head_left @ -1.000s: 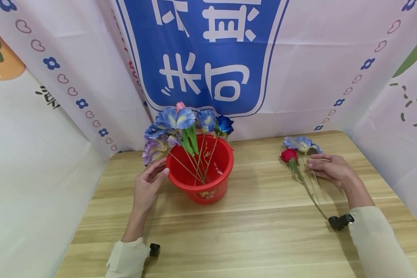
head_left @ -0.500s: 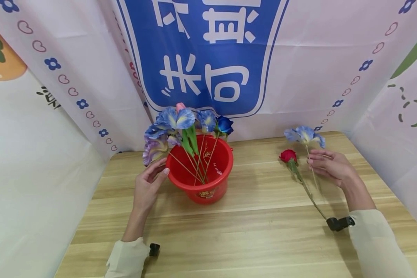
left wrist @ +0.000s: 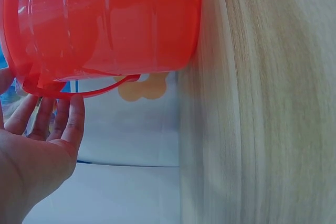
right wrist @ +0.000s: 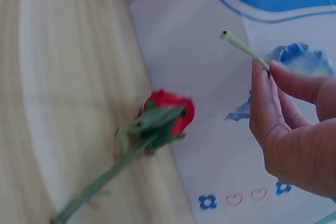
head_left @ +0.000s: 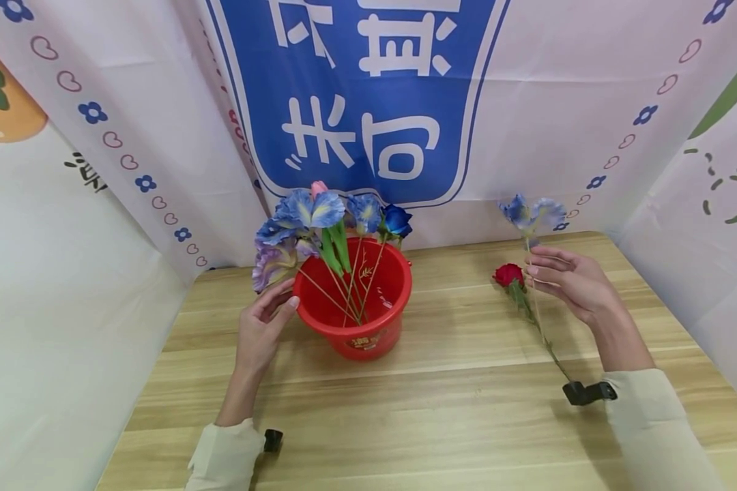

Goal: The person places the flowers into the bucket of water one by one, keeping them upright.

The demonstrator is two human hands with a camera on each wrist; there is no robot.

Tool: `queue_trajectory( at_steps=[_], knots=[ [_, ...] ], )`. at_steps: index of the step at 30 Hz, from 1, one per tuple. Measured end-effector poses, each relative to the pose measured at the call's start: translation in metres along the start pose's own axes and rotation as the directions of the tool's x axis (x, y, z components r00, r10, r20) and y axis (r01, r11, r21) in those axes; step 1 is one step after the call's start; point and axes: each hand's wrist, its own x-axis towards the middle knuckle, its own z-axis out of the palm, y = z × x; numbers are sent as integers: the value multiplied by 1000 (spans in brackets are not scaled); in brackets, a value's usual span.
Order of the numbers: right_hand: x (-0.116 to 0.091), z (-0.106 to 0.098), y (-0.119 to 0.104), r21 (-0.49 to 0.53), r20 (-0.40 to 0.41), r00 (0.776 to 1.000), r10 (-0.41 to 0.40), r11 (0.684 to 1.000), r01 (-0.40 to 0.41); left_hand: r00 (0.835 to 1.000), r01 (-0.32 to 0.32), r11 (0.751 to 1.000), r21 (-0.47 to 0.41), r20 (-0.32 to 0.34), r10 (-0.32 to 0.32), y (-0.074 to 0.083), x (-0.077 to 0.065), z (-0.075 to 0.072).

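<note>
In the head view my left hand (head_left: 265, 327) holds the rim of a red plastic bucket (head_left: 368, 344), thumb at the edge. The left wrist view shows those fingertips at the bucket's thin handle (left wrist: 100, 92). Blue flowers (head_left: 307, 208), a purple one (head_left: 273, 262), a pink tulip bud (head_left: 319, 187) and a blue rose (head_left: 397, 221) lean in the bucket. My right hand (head_left: 568, 281) pinches the stem of a blue iris (head_left: 531, 213), raised with its bloom up. Its cut stem end (right wrist: 236, 43) shows in the right wrist view. Beside it a red rose (head_left: 508, 275) lies on the table.
The wooden table (head_left: 442, 423) is backed by a white printed cloth (head_left: 546, 136) with a blue sign. More cloth hangs at both sides. A black wrist camera (head_left: 580, 393) overlaps the rose's stem end in the head view.
The blue iris has been lifted from the table beside the rose, and my right hand has moved up and slightly left with it. My left hand and the bucket have not moved.
</note>
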Motion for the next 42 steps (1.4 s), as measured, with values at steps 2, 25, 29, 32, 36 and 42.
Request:
queue_trajectory(
  at_steps=[2, 25, 29, 32, 36, 42],
  knots=[
    [-1, 7, -5, -49, -15, 1000, -8, 999, 7, 1000, -1, 1000, -1, 0, 1, 0, 0, 0],
    [5, 96, -52, 114, 14, 982, -189, 976, 186, 1000, 14, 1000, -5, -14, -14, 0, 0, 1],
    [8, 115, -58, 111, 20, 979, -201, 974, 197, 1000, 11, 1000, -8, -14, -12, 0, 0, 1],
    [11, 128, -63, 101, 34, 977, -210, 973, 205, 1000, 12, 1000, -12, -15, -13, 0, -1, 1],
    [14, 144, -68, 97, 54, 971, -231, 970, 225, 1000, 17, 1000, -17, -16, -17, 1, -1, 2],
    [20, 167, -73, 129, 67, 966, -249, 962, 239, 999, 28, 999, -17, -18, -28, 2, -1, 2]
  ],
)
